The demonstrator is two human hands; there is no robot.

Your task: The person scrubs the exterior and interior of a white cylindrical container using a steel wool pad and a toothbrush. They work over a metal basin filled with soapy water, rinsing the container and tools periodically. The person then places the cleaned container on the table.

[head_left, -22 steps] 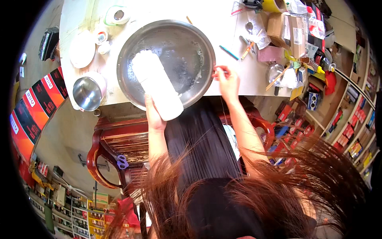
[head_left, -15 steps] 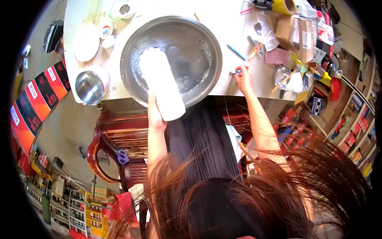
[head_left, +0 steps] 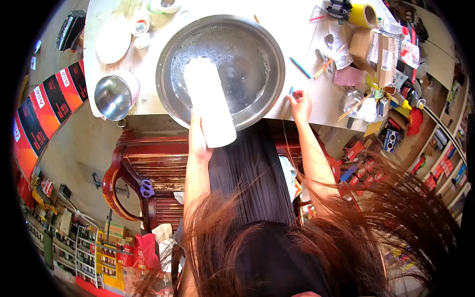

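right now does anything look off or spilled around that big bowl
Nothing is clearly spilled. The white cylinder in the left hand lies tilted across the bowl, its near end jutting past the rim. Droplets or foam dot the bowl's inside. Right of the right hand, the table is crowded with clutter.

A long white cylinder [head_left: 210,101], smooth and matte, lies slanted across the near rim of a wide, shallow metal basin [head_left: 247,44]. Its far end rests inside the basin near the middle; its near end juts past the rim over the table edge, held from below. The basin's grey inside looks wet and speckled. A thin blue stick [head_left: 291,92] stands just beside the basin's right rim.
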